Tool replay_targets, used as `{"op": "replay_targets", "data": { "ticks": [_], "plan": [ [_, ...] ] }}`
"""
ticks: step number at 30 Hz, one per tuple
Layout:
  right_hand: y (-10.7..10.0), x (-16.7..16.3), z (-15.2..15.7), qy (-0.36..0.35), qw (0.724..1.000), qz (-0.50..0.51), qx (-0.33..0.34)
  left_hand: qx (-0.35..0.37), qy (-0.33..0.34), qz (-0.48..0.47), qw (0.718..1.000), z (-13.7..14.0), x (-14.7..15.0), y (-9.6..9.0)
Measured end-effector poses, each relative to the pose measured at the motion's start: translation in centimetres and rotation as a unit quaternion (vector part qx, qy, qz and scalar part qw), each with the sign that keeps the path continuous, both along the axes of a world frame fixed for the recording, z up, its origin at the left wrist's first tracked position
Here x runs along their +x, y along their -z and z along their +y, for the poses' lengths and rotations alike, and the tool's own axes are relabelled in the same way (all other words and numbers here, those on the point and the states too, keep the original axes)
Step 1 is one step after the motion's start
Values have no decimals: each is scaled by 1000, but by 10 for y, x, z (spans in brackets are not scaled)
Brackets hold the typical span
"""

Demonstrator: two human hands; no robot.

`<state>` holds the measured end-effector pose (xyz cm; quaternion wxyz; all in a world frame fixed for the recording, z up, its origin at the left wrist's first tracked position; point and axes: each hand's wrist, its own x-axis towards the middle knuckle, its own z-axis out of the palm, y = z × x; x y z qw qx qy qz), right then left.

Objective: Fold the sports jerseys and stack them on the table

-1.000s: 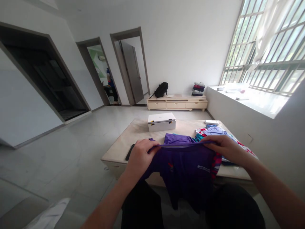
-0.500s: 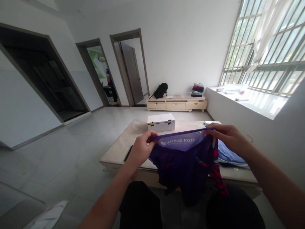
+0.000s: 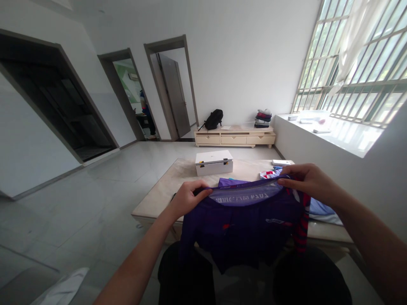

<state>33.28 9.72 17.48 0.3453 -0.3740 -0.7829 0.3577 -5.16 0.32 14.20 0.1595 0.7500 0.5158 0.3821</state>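
A dark purple shirt (image 3: 238, 228) with white lettering and a red-striped part on its right hangs between my hands, over the near edge of the low table (image 3: 168, 186). My left hand (image 3: 189, 197) pinches one end of the shirt's top edge between thumb and fingers. At the other end, my right hand (image 3: 303, 178) pinches the same edge, so it stretches across with a slight sag. Some purple cloth shows just behind that edge. By my right hand are a red-and-white patterned cloth (image 3: 267, 174) and light blue fabric (image 3: 322, 209), both partly hidden.
On the table stand a white box (image 3: 214, 163) with dark latches and a small white object (image 3: 281, 162). Beyond, a low cabinet (image 3: 233, 139) carries a black backpack (image 3: 214, 120) and folded clothes (image 3: 263, 118). A person (image 3: 146, 114) is visible through a doorway.
The shirt's top edge has come down and toward me, and the body spreads wider between my hands. My left hand has shifted slightly lower. More cloth on the table shows behind it.
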Motion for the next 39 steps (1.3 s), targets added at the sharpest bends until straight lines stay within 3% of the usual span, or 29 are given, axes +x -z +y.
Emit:
{"op": "replay_targets", "data": {
  "ticks": [6, 9, 15, 20, 24, 27, 33, 39],
  "plan": [
    [-8, 13, 6, -107, 990, 11, -92, -9, 68, 24, 997, -3, -14, 0],
    [-9, 13, 7, -117, 990, 8, -83, -22, 79, 18, 996, -2, -16, -2],
    [2, -2, 3, -6, 1000, 5, 1, 35, -10, -5, 999, 2, -6, -3],
    [10, -12, -8, 98, 993, 3, 65, 92, -71, -53, 992, 3, 11, -5],
    [21, -27, -21, 160, 980, 6, 116, 26, -111, -136, 984, 5, 29, -3],
    [33, -50, -36, 176, 973, 8, 147, -60, -62, -231, 969, 5, 53, 2],
    [45, -99, -61, 60, 995, 34, 69, -168, 29, -343, 924, 0, 100, 8],
    [45, -100, -60, 20, 997, 19, 71, -179, 52, -349, 918, -11, 99, 8]
  ]
}}
